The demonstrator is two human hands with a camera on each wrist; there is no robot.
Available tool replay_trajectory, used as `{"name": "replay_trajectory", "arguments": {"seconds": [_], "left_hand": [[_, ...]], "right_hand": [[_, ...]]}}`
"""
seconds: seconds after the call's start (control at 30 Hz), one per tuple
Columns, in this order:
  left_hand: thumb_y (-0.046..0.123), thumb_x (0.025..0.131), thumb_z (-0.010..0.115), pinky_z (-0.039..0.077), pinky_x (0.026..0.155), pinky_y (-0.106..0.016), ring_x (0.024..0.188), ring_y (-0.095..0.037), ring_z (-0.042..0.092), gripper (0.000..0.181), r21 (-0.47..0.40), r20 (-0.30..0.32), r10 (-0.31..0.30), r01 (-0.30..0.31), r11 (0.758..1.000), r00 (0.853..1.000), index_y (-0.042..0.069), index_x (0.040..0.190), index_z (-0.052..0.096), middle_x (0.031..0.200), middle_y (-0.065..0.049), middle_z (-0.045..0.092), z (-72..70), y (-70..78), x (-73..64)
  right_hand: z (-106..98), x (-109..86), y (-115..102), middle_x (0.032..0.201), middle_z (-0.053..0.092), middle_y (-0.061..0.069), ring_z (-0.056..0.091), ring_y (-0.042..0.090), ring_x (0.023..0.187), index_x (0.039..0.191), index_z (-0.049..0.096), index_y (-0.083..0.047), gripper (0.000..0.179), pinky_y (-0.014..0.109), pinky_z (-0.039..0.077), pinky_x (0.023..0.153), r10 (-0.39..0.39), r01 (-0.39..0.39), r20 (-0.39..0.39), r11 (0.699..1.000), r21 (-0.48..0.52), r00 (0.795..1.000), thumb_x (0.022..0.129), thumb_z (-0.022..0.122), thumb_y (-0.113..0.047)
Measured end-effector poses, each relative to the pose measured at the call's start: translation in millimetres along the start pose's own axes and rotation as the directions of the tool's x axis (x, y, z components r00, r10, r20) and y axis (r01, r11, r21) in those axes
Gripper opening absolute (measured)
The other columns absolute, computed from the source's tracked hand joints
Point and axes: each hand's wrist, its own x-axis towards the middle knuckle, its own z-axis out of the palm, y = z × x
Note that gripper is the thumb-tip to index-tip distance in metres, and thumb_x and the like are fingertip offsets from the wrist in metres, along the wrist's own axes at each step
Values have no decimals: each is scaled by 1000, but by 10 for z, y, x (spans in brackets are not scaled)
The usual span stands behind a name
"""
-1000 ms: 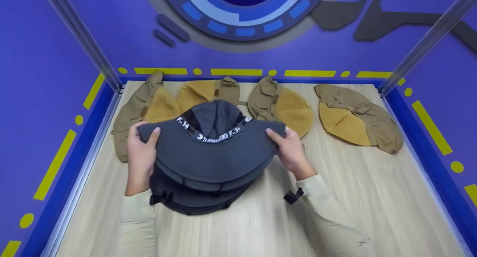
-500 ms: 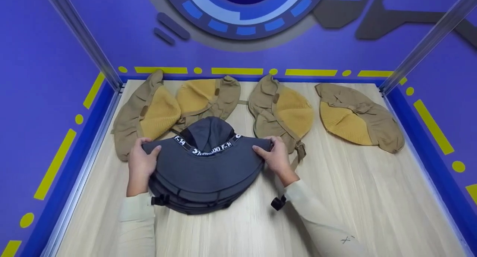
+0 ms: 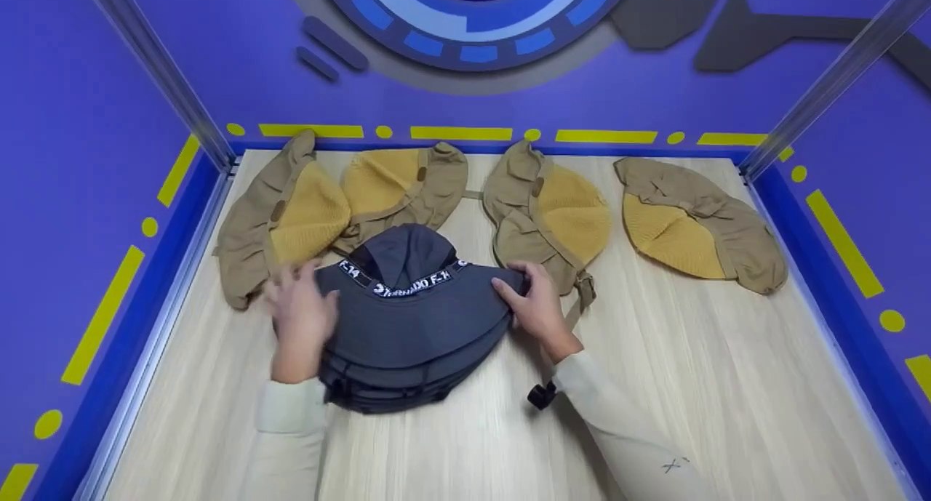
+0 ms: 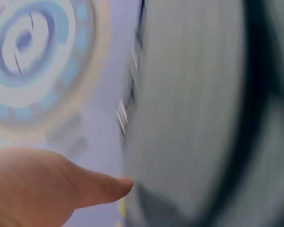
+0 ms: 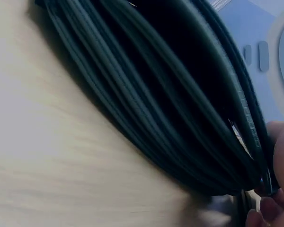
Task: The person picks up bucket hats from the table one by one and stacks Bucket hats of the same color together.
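The stack of dark hats (image 3: 418, 330) is smooth, matt cloth. Behind it, the tan hats (image 3: 571, 210) join wrinkled cloth with rough, ribbed knit. Beneath it, the desk (image 3: 698, 385) shows faintly satiny wood grain; left of the stack runs a shiny metal rail (image 3: 158, 341).

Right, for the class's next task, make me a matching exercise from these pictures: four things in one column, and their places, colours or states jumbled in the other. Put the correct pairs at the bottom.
Things:
1. Left hand
2. Lettered band
3. Right hand
4. Tan-and-yellow hat lying on its own

Places, colours, states:
A. Pinching an end of the dark grey brim
B. At the back right of the table
C. Spread open by the brim's left end
D. White on black

Pairs: 1-C, 2-D, 3-A, 4-B
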Motion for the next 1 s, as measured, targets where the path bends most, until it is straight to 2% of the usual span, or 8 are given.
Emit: {"name": "replay_trajectory", "arguments": {"seconds": [0.07,0.17,0.3,0.43,0.57,0.7,0.8,1.0], "left_hand": [[27,95,72,21,116,-72,146,-54,24,56,28,32,158,-159,987,987,13,146,53,160,-22,35,113,239,-130],[47,97,65,12,121,-72,153,-53,14,66,55,180,351,-366,929,919,22,155,44,169,-14,26,350,512,-335],[65,99,50,-1,122,-72,156,-52,-2,76,136,367,386,-459,878,846,34,163,26,174,-9,9,621,606,-562],[67,99,47,1,122,-72,157,-50,-1,73,215,377,365,-464,859,851,38,162,25,174,-5,9,760,509,-648],[70,98,45,-3,121,-72,157,-49,-4,74,206,386,362,-461,863,849,41,163,21,175,-2,7,797,420,-644],[71,99,41,-6,120,-73,157,-49,-8,75,189,415,358,-464,865,836,41,163,18,175,-2,2,821,390,-628],[70,99,43,-6,120,-74,157,-50,-8,75,178,412,361,-462,869,837,40,163,19,175,-4,4,846,382,-626],[72,99,39,-12,119,-73,157,-47,-14,75,177,427,341,-448,877,837,43,163,13,175,-1,-4,916,345,-609]], "right_hand": [[-36,19,-22,119,66,15,61,31,110,122,69,-3,40,43,46,99,-8,9,-20,1000,30,1000,92,78,-28],[-138,115,-58,114,65,15,61,31,100,117,70,-3,33,42,49,89,-7,10,-69,999,38,998,94,76,-26],[-379,362,-64,117,59,18,57,33,103,114,69,-2,28,42,47,89,51,-55,-120,998,-29,991,95,73,-23],[-686,655,2,140,44,26,41,40,130,134,55,-3,54,51,41,107,231,-261,-167,946,-191,959,94,73,-35],[-922,829,99,153,26,34,25,48,141,154,27,1,99,62,30,115,469,-484,-133,799,-357,873,87,73,-56],[-1014,852,214,145,29,39,26,49,134,145,36,14,107,63,29,111,566,-519,-63,700,-490,822,82,73,-63],[-1005,844,270,140,32,38,27,49,130,133,51,14,94,64,29,108,543,-487,-53,702,-519,838,82,73,-62],[-934,845,287,137,53,31,45,48,128,131,55,4,61,64,33,109,458,-437,-49,802,-408,887,86,75,-33]]}}
